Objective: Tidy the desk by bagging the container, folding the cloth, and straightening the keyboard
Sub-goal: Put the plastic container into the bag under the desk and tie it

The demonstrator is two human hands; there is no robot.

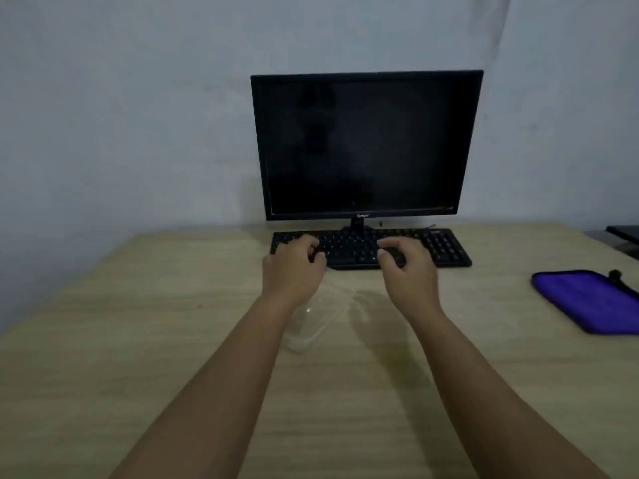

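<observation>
A black keyboard (446, 248) lies square in front of the monitor, at the far side of the desk. My left hand (294, 267) sits on its left half, fingers curled over the keys and thumb near the front edge. My right hand (408, 267) holds its middle part the same way. Between my forearms lies a clear plastic container (307, 328), faint against the wood; I cannot tell whether a bag is round it. A purple cloth (587, 300) lies flat at the right edge.
A black monitor (363, 143) with a dark screen stands behind the keyboard against a pale wall. The wooden desk (138, 340) stretches wide to the left and toward me. A dark object (626, 236) sits at the far right edge.
</observation>
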